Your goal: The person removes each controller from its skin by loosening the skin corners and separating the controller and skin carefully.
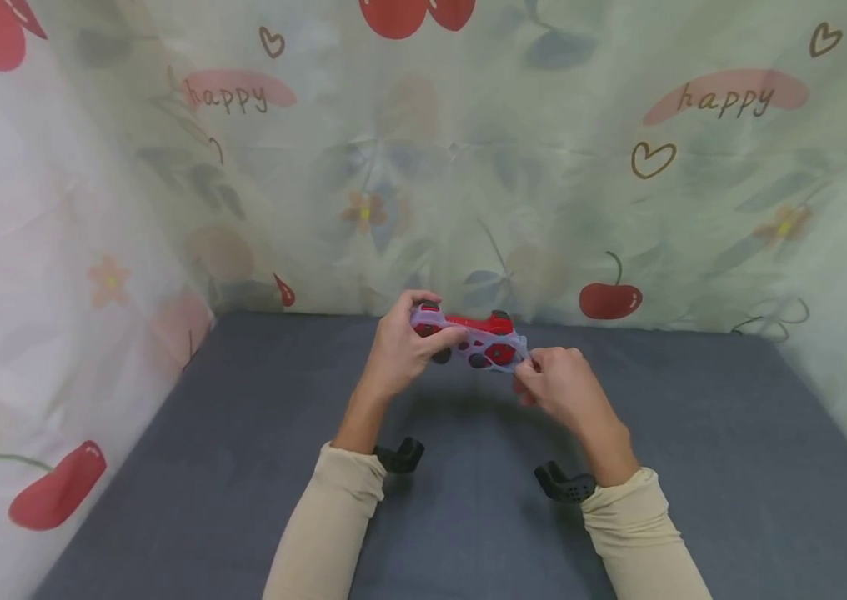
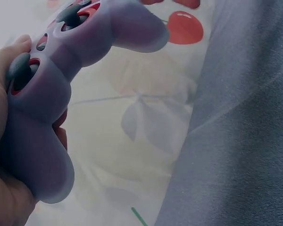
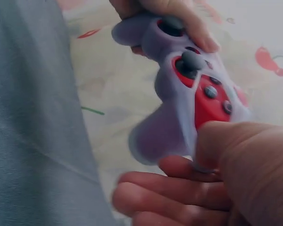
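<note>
Pinching the translucent cover (image 3: 162,134) by its right end: thumb and index of your right hand (image 1: 562,383). Your other right fingers curl loosely below; the right wrist view shows them well, the head view mostly hides them. Your left hand (image 1: 399,346) grips the opposite end, thumb across the front, one finger over the top edge. Left wrist view adds a bit of finger behind, between the handles; can't tell how the rest lie.

Red controller (image 1: 478,323) sits inside the cover, held up between your hands, above the far part of the table (image 1: 243,467). Right wrist view gives you the face buttons (image 3: 210,92) clearly; left wrist view gives both thumbsticks (image 2: 71,16) and the handles instead. Only the head view gets your sleeves (image 1: 326,525), the black wrist mounts (image 1: 564,485) and the full spread of printed cloth (image 1: 438,167) behind.
</note>
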Demonstrator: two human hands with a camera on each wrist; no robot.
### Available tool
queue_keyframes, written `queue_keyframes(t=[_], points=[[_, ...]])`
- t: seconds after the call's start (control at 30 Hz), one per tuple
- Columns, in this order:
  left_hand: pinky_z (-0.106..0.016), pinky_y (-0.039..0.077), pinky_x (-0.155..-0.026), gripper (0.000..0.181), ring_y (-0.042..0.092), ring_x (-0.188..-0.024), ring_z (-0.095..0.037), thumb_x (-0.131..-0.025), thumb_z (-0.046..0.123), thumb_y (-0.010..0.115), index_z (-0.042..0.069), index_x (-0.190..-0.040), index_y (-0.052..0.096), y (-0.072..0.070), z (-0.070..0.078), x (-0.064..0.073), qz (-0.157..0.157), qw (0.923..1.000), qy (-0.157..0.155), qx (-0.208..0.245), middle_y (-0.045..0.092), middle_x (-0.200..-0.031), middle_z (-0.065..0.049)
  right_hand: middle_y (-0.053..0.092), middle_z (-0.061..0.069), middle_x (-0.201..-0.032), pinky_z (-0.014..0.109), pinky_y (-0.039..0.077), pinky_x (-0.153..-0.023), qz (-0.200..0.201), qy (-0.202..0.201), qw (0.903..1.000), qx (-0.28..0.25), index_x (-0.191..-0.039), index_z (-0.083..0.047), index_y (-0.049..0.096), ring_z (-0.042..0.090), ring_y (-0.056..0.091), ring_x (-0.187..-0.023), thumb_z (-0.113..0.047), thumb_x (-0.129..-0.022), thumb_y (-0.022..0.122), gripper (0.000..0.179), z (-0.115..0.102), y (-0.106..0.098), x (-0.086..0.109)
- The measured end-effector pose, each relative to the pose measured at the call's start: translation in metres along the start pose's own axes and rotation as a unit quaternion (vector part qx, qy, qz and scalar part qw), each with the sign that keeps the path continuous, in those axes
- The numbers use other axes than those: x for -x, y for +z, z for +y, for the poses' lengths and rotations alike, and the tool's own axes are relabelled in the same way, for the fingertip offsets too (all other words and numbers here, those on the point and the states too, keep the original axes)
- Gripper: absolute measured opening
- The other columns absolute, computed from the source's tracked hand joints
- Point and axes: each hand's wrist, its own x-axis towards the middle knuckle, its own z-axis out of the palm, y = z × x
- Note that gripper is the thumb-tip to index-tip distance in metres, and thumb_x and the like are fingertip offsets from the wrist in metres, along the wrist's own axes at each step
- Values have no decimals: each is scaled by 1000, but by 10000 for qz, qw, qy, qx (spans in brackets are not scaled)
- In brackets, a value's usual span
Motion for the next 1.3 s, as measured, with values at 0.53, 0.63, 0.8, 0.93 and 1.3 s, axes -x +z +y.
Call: queue_keyframes(t=[0.53, 0.63, 0.8, 0.93, 1.3], points=[[-33, 57, -70, 63, 65, -79, -20, -83, 44, 84, 22, -131, 50, -2, 7, 2, -412, 9983, 111, -392, 64, -99, -4, 73, 7, -92, 31, 48, -69, -851, -454, 9953, 89, -100, -9, 61, 17, 64, -75, -28, -105, 46, 25, 4, -10, 7], [-33, 55, -68, 62, 64, -76, -19, -83, 43, 84, 22, -131, 50, 1, 7, 2, -511, 9970, 166, -556, 64, -95, -3, 75, 8, -103, 34, 52, -79, -1236, -420, 9910, -302, -108, -12, 66, 20, 70, -88, -39, -105, 53, 30, 13, -19, 10], [-32, 55, -68, 62, 64, -74, -19, -83, 40, 84, 22, -131, 49, 7, 7, 2, -635, 9967, 271, -438, 64, -93, -4, 69, 7, -123, 41, 54, -89, -1009, -193, 9936, -474, -135, -18, 57, 23, 67, -106, -61, -95, 60, 59, 22, -29, 15], [-32, 55, -69, 62, 65, -74, -19, -84, 39, 83, 21, -131, 48, 11, 7, 4, -779, 9959, 360, -275, 64, -93, -5, 63, 11, -131, 43, 54, -91, -543, -375, 9939, -882, -153, -17, 38, 26, 65, -112, -61, -94, 62, 77, 20, -27, 14], [-31, 56, -71, 61, 68, -76, -17, -87, 39, 80, 21, -132, 45, 22, 10, 5, -1005, 9940, 431, -63, 67, -96, -6, 47, 15, -144, 48, 54, -96, -105, -1139, 9769, -1802, -159, -21, 26, 32, 57, -120, -36, -97, 69, 77, 11, -12, 6]])
